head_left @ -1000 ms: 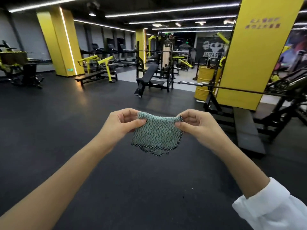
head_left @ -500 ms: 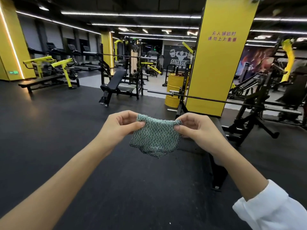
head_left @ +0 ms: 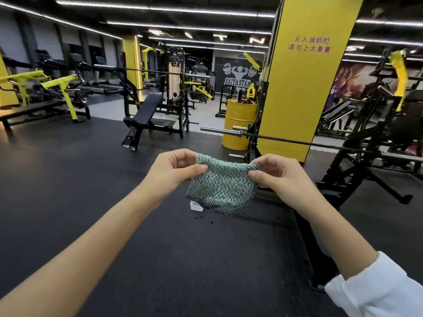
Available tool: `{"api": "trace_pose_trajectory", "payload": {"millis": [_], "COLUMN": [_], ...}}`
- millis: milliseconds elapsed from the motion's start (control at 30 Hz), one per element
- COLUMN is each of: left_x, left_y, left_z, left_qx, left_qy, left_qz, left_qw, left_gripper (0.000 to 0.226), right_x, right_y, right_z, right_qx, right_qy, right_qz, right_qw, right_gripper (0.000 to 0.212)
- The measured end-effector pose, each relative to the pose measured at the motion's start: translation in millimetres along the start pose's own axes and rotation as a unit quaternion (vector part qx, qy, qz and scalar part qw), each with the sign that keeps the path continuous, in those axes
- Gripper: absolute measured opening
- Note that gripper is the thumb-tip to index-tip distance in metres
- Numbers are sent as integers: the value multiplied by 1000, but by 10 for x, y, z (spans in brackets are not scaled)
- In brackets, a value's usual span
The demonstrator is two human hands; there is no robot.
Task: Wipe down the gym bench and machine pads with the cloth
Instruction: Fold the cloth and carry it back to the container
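Left hand [head_left: 174,172] and right hand [head_left: 281,177] each pinch a top corner of the cloth [head_left: 220,186], hanging it open, probably to fold it before wiping.

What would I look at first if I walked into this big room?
Right in the middle, a left hand and a right hand pinch the top corners of a green cloth, holding it up over the dark floor. Behind it on the right stands a big yellow pillar with pink writing, and a yellow drum beside its foot. Farther back, left of the drum, sits a black bench.
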State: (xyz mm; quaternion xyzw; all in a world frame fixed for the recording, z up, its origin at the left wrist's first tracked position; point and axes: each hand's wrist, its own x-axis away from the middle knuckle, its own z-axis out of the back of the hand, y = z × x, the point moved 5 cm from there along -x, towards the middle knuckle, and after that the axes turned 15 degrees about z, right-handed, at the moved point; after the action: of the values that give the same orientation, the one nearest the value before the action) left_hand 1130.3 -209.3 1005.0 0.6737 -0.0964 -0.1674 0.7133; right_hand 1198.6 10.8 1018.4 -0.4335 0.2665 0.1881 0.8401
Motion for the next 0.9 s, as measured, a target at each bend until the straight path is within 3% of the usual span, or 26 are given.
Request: {"api": "trace_pose_trajectory", "payload": {"millis": [200, 367, 533, 667, 900], "left_x": [-1165, -2061, -2945, -3723, -5174], "left_y": [-115, -342, -656, -819, -837], "left_z": [734, 1113, 1364, 1514, 1719], "left_qx": [-22, -20, -15, -8, -19], "left_qy": [-21, -26, -27, -21, -23], "left_qz": [5, 22, 37, 41, 41], "left_qw": [1000, 999, 999, 999, 999], "left_gripper": [10, 31, 15, 33, 11], "right_x": [-997, -1637, -2293, -2895, -4060], "right_y": [501, 1015, 1649, 2228, 3180], "right_z": [-549, -866, -1143, -1281, -1352], "right_qx": [14, 19, 16, 14, -4], "right_qy": [26, 31, 24, 17, 16], "right_qz": [-12, -25, -34, -33, -29], "right_qw": [999, 999, 999, 999, 999], "right_gripper": [3, 6, 9, 10, 12]}}
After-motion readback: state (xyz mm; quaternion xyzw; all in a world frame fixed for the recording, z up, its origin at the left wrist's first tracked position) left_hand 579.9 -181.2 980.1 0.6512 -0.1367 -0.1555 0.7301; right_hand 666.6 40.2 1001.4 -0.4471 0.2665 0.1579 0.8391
